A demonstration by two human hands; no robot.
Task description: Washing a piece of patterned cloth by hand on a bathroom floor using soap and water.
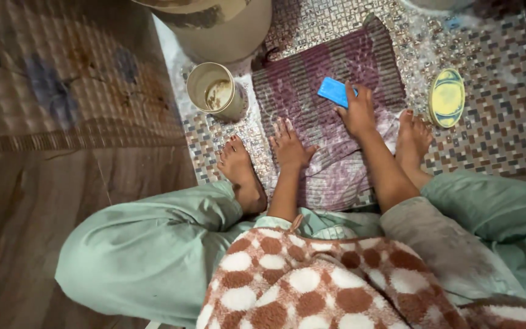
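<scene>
A wet purple striped cloth (318,79) lies spread on the mosaic tile floor (494,122) between my bare feet. My right hand (357,113) presses a blue soap bar (335,91) onto the cloth near its middle. My left hand (288,146) rests flat on the cloth's near left part, fingers spread, holding nothing. I squat over the cloth in pale green trousers, with a brown and white checked fleece at my waist.
A cream mug (216,90) with murky water stands left of the cloth. A large cream bucket (217,24) stands behind it. A yellow soap dish (446,97) lies to the right by my right foot (412,137). A patterned curtain (62,91) hangs on the left.
</scene>
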